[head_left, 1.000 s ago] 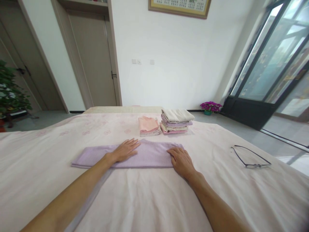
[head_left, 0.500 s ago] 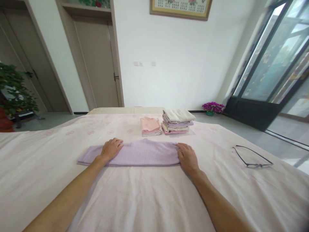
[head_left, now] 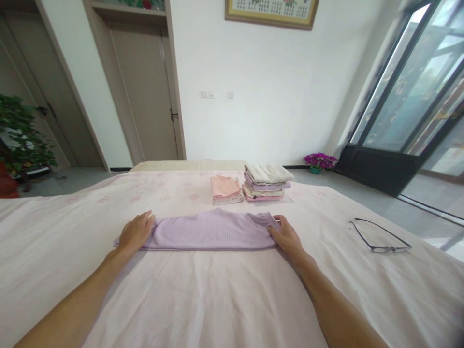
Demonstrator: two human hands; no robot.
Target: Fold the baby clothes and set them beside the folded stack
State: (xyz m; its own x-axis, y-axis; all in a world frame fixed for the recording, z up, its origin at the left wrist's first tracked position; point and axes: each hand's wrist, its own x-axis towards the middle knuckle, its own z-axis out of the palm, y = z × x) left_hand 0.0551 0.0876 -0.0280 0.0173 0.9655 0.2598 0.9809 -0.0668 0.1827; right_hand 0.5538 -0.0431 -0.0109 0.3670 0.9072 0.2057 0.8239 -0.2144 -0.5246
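Observation:
A lilac ribbed top (head_left: 213, 232) lies folded into a long flat strip across the bed, with what looks like a neckband at its right end. Over its left part, my left hand (head_left: 136, 232) has fingers together and curled at the cloth, which bulges beside the fingertips; the tip of the strip shows past the wrist. At the opposite end my right hand (head_left: 287, 237) pinches the neckband edge between thumb and fingers, slightly raised off the sheet.
Beyond the top, a small pile of folded peach cloth (head_left: 225, 188) sits beside a taller stack of folded clothes (head_left: 267, 181). Eyeglasses (head_left: 384, 241) lie to the right on the pale pink sheet (head_left: 206, 295). Purple flowers (head_left: 319, 160) stand on the floor behind.
My left hand has slid left along the top, and the cloth now bulges beside it. My right hand has shifted slightly right, drawing the neckband end with it.

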